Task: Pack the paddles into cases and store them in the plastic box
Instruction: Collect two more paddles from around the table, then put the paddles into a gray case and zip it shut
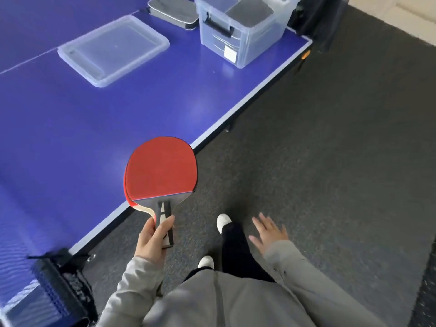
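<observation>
Evidently carrying: left hand (151, 239) wrapped round handle of red-rubber wooden paddle (161, 168), blade up, second seemingly stacked beneath. Right hand (269, 232) spread, empty. On blue table-tennis table (70, 126) ahead, grey flat case (173, 11) lay beside clear plastic box (238, 43); translucent lid (113, 49) lay off, probably for loading.

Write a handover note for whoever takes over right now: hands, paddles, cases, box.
Left hand grips the handle of a red paddle, seemingly with a second stacked beneath, above the table edge. Right hand open, empty.
Plastic box stands uncovered at the table's far corner; its lid lies flat on the table beside it. One grey case lies in the box; another lies on the table behind it.
Done: at least one case in the box. Left: case what the left hand holds, box it, fit the lid.
</observation>
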`<state>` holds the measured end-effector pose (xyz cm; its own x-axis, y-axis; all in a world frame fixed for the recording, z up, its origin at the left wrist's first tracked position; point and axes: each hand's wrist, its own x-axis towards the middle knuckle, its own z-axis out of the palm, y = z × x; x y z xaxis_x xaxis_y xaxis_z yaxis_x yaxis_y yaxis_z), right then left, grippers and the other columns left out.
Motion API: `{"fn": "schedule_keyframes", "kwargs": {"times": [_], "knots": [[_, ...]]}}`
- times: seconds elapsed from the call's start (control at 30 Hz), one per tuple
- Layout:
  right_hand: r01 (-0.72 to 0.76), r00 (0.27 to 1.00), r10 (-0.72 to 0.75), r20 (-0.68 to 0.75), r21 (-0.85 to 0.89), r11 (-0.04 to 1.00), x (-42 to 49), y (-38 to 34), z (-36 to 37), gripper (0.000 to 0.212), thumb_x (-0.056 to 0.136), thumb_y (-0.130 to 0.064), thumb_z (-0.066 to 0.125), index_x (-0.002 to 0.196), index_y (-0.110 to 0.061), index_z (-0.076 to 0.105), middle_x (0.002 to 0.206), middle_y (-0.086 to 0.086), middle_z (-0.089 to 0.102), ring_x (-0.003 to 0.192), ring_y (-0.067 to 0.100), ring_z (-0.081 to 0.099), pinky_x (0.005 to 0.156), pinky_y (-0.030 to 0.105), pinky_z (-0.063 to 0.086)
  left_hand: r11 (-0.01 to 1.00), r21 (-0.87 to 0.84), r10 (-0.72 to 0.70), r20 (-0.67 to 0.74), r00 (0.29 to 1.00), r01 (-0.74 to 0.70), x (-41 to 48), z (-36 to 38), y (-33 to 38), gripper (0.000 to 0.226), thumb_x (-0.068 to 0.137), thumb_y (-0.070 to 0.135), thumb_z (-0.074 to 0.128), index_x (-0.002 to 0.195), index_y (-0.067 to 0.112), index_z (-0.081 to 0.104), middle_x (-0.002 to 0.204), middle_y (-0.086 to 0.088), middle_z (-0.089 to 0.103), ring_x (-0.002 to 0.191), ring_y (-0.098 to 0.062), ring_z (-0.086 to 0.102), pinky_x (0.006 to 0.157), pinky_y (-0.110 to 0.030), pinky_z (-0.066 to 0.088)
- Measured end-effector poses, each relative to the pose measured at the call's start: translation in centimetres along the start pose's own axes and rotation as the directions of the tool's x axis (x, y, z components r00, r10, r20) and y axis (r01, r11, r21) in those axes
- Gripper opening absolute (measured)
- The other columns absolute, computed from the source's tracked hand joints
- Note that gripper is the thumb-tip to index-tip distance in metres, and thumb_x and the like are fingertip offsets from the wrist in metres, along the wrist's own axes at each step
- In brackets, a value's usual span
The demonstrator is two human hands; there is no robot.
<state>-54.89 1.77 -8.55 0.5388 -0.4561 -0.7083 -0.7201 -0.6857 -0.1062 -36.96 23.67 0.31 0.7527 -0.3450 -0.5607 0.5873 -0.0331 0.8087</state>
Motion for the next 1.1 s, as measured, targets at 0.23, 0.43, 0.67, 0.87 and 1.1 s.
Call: {"fn": "schedule_keyframes", "kwargs": {"times": [0.23,0.43,0.67,0.87,1.1], "knots": [[0.206,0.979,-0.204,0.027,-0.117,0.972,10.0,-2.7,-9.2,0.062,0.097,-0.049,0.031,0.150,-0.030,0.006,0.160,-0.006,-0.004,0.147,0.016,0.000,0.117,0.047,0.008,0.967,-0.235,0.024,-0.287,0.958,-0.095,3.9,2.5,2.5,0.021,0.093,0.005,0.050,0.074,0.012,0.054,0.049,0.008,0.056,0.043,-0.002,0.053,0.044,-0.011,0.044],[0.383,0.924,-0.371,0.097,-0.206,0.900,15.7,-8.7,-16.1,0.061,0.097,-0.054,0.023,0.150,-0.031,0.005,0.160,-0.007,-0.004,0.147,0.015,-0.003,0.118,0.046,0.004,0.911,-0.355,-0.012,-0.534,0.845,-0.211,5.3,1.1,4.0,0.020,0.092,0.008,0.053,0.075,0.018,0.057,0.051,0.011,0.056,0.048,-0.001,0.053,0.047,-0.010,0.043],[0.511,0.860,-0.484,0.163,-0.271,0.816,19.2,-19.2,-18.5,0.062,0.095,-0.059,0.016,0.150,-0.033,0.000,0.160,-0.008,-0.004,0.147,0.013,-0.004,0.118,0.043,0.003,0.879,-0.391,-0.078,-0.684,0.726,-0.274,6.7,-3.6,4.5,0.017,0.091,0.009,0.054,0.076,0.015,0.055,0.049,0.008,0.059,0.042,-0.004,0.056,0.044,-0.013,0.045],[0.531,0.846,-0.493,0.200,-0.259,0.806,20.2,-27.9,-18.0,0.058,0.098,-0.054,0.023,0.149,-0.034,0.004,0.159,-0.010,-0.003,0.147,0.012,-0.005,0.117,0.047,0.004,0.903,-0.385,-0.147,-0.696,0.703,-0.192,9.8,-9.3,5.3,0.021,0.090,0.015,0.059,0.070,0.017,0.051,0.057,0.003,0.049,0.054,-0.013,0.045,0.057,-0.028,0.035],[0.499,0.866,-0.469,0.172,-0.300,0.813,21.4,-35.4,-17.9,0.064,0.095,-0.059,0.025,0.150,-0.032,0.005,0.159,-0.009,-0.006,0.146,0.013,-0.012,0.115,0.052,0.010,0.912,-0.386,-0.159,-0.644,0.749,-0.138,15.4,-15.5,7.3,0.012,0.089,0.014,0.060,0.081,0.014,0.051,0.065,-0.001,0.045,0.059,-0.015,0.040,0.058,-0.027,0.032]]}}
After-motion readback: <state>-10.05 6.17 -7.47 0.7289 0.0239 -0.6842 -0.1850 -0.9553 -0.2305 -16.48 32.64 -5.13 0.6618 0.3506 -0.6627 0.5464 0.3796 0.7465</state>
